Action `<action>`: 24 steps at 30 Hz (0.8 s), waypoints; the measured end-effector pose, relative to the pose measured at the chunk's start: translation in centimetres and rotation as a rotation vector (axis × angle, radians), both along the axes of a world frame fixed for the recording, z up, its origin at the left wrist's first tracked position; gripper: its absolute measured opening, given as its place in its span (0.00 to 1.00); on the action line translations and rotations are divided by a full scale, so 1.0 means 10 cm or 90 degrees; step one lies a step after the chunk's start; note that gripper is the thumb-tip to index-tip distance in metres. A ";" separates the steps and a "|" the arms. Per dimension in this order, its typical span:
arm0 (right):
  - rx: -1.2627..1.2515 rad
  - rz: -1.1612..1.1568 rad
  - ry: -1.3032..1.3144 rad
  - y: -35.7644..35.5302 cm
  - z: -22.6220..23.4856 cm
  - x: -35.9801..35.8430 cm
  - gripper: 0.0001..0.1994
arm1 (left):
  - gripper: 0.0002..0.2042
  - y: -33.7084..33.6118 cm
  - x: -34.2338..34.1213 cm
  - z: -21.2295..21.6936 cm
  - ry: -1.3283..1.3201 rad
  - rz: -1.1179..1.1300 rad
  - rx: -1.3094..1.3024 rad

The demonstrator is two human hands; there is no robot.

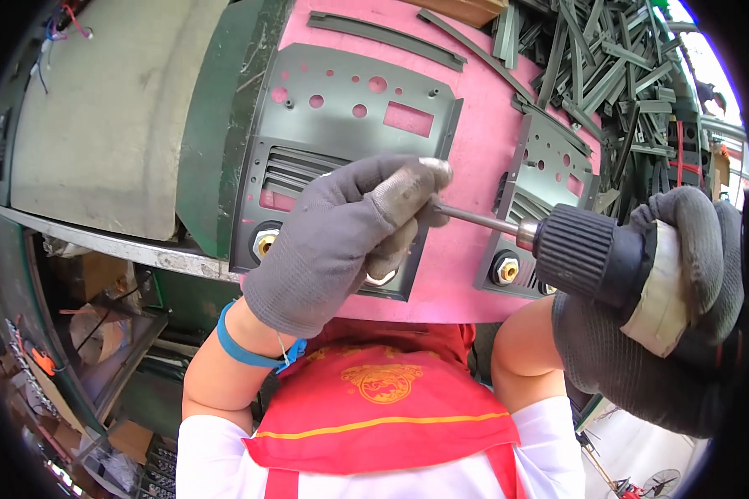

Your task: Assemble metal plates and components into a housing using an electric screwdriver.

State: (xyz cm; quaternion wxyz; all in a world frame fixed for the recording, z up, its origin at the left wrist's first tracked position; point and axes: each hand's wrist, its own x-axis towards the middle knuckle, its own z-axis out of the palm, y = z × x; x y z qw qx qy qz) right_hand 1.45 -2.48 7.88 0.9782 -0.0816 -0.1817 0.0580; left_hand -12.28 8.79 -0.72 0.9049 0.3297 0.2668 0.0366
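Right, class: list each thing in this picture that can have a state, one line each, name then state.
left hand: gloved, fingertips pinching the driver bit
right hand: gloved, gripping the power screwdriver
power screwdriver: held level, bit pointing left
near grey panel: lying flat on the pink board
second grey panel: flat, partly hidden
pink board: bearing both panels

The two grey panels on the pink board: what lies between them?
In the head view, between the near grey panel and the second panel only bare pink board shows, crossed lower down by the screwdriver's metal shaft.

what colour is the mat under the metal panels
Pink. The mat shows best in the head view, beneath the dark grey panels.
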 end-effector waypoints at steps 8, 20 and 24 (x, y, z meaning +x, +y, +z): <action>-0.051 0.013 -0.054 0.01 0.00 0.01 0.08 | 0.25 0.03 0.00 0.03 0.006 -0.091 -0.034; -0.137 0.036 -0.125 -0.09 -0.01 0.04 0.07 | 0.31 -0.02 -0.20 0.30 0.151 -0.007 0.219; -0.165 0.022 -0.141 -0.18 -0.04 0.17 0.07 | 0.26 0.20 -0.69 0.32 0.306 0.151 0.453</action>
